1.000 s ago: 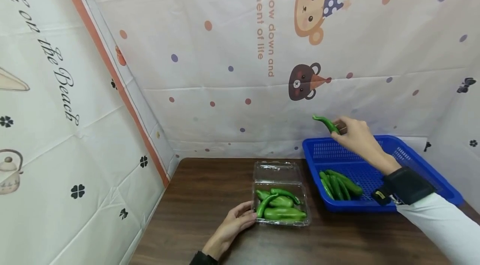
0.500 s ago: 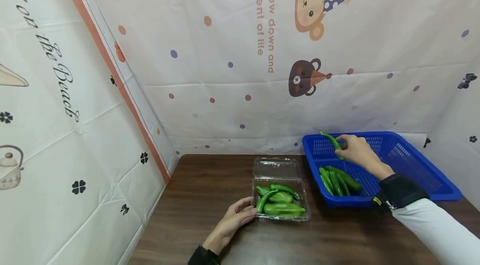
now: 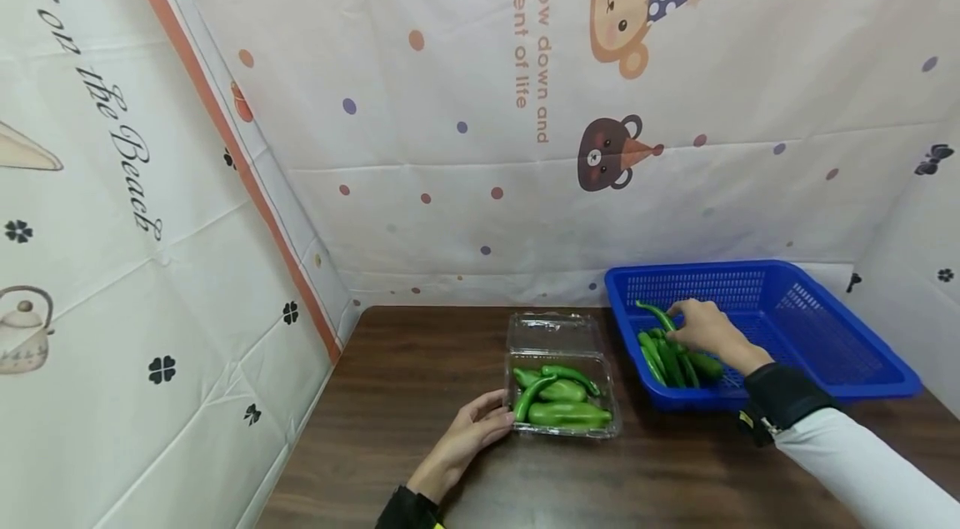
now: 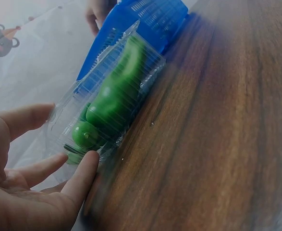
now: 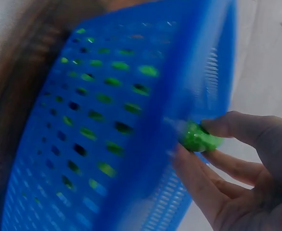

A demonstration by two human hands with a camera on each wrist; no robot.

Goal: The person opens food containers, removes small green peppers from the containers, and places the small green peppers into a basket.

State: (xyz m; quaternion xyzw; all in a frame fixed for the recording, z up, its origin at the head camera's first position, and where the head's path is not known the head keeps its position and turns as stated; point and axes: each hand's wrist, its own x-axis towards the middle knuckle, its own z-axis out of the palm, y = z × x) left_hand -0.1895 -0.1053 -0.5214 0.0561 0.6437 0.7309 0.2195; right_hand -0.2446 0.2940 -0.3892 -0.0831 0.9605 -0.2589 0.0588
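Observation:
My right hand [image 3: 697,326] pinches a curved green pepper [image 3: 657,314] low inside the blue basket [image 3: 825,346], just above several peppers [image 3: 675,364] lying in its left corner. In the right wrist view the fingers [image 5: 227,130] pinch the pepper's green end [image 5: 198,137] beside the basket's mesh wall [image 5: 107,120]. My left hand [image 3: 468,439] rests with straight fingers against the left side of a clear plastic clamshell box [image 3: 564,375] that holds several green peppers [image 3: 558,404]. The left wrist view shows the fingertips [image 4: 85,166] touching the box [image 4: 107,103].
The box and basket stand on a dark wooden table [image 3: 420,396]. Patterned white sheets [image 3: 450,137] close in the back and left sides. The clamshell lid [image 3: 553,335] lies open toward the back wall.
My right hand has come down from above the basket's back rim into the basket, carrying the pepper to the pile. The left hand has stayed against the box.

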